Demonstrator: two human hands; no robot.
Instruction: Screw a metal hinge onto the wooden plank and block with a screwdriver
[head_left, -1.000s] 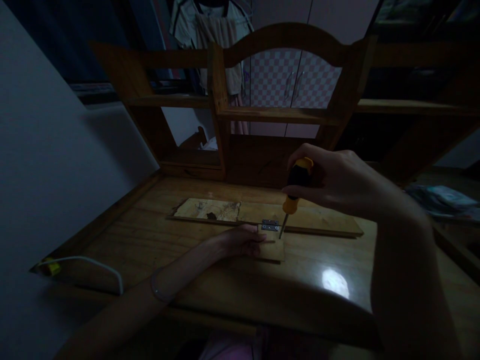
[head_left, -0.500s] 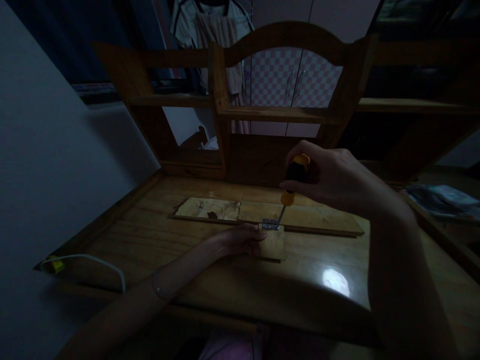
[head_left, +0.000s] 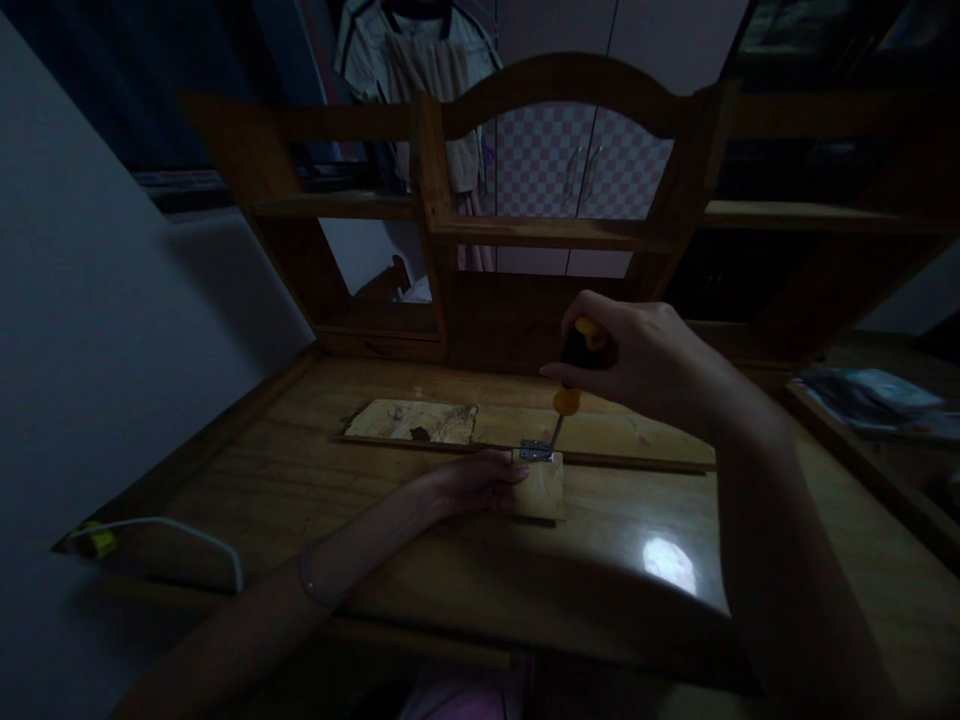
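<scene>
My right hand [head_left: 630,350] is wrapped round the yellow and black handle of a screwdriver [head_left: 568,401]. Its shaft slants down to a small metal hinge [head_left: 536,450], with the tip at the hinge's right end. One leaf of the hinge lies on a small square wooden piece [head_left: 541,490], the other along the edge of a long wooden board [head_left: 615,436]. Thumb and fingers of my left hand [head_left: 480,480] grip the square piece by its left side. Torn, stained paper or veneer [head_left: 412,421] covers the long board's left part.
All this lies on a glossy wooden desk [head_left: 285,480] with a shelf unit [head_left: 555,232] along its back. At the left edge are a yellow object [head_left: 96,541] and a white cable [head_left: 180,524]. Plastic-wrapped items [head_left: 870,395] lie at the right, and a wall [head_left: 97,330] borders the left.
The view has shifted slightly, so most things sit a little further left. My right hand has turned a little on the screwdriver handle; the tip stays at the hinge. My left hand keeps its hold.
</scene>
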